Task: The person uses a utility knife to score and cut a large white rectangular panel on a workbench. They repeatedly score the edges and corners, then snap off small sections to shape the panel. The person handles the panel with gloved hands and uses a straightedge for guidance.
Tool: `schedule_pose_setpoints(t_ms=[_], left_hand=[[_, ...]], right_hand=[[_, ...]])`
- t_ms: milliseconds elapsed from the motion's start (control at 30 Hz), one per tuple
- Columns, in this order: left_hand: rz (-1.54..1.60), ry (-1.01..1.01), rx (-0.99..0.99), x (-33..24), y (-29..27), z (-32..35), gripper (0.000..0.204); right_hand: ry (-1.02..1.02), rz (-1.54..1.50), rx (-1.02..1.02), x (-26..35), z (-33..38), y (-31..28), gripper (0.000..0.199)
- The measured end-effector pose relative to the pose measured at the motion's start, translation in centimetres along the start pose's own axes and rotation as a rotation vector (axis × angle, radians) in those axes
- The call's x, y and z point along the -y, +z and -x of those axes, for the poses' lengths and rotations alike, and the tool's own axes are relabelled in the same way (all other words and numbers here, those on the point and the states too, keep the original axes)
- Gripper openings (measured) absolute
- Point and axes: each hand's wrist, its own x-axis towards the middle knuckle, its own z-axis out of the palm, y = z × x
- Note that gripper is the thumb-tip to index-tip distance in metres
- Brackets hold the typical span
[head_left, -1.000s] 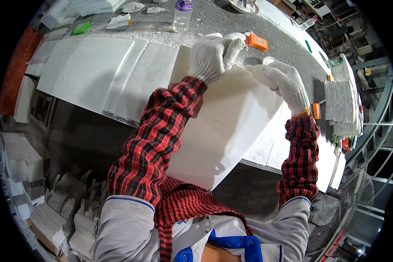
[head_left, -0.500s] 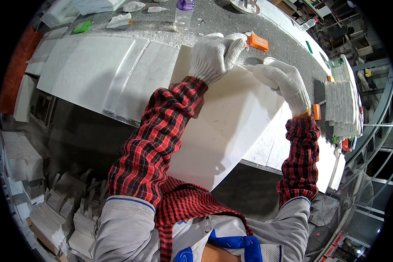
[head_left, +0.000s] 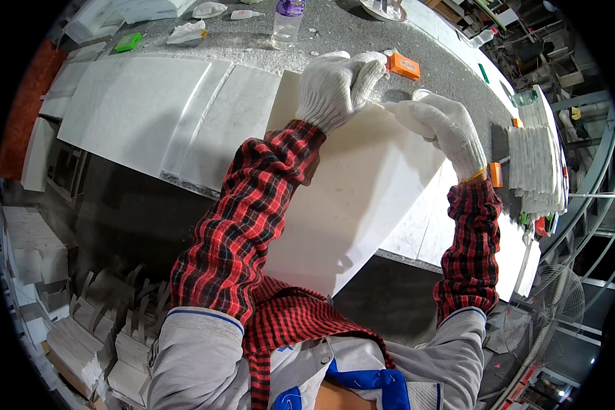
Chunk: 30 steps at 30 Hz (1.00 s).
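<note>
At the far end of a white panel, overhanging the workbench apparently for easy reach, the gloved left hand and right hand curl their fingers, grip impossible to tell.

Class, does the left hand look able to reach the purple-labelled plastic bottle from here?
Probably yes: the plastic bottle stands just beyond the left hand, with nothing large between them.
</note>
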Motion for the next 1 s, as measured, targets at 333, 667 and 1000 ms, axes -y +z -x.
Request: schedule_pose_setpoints(t_ms=[333, 667, 1000], left_hand=[[0.066, 0.057, -0.137, 0.4, 0.6, -0.2, 0.025], [0.058, 0.071, -0.137, 0.4, 0.6, -0.1, 0.026], [0.055, 0.068, -0.082, 1.4, 0.9, 0.0, 0.030]], right_hand=[[0.010, -0.008, -0.007, 0.0, 0.1, -0.1, 0.038], [-0.026, -0.057, 0.014, -0.5, 0.0, -0.5, 0.037], [-0.006, -0.071, 0.006, -1.1, 0.7, -1.6, 0.034]])
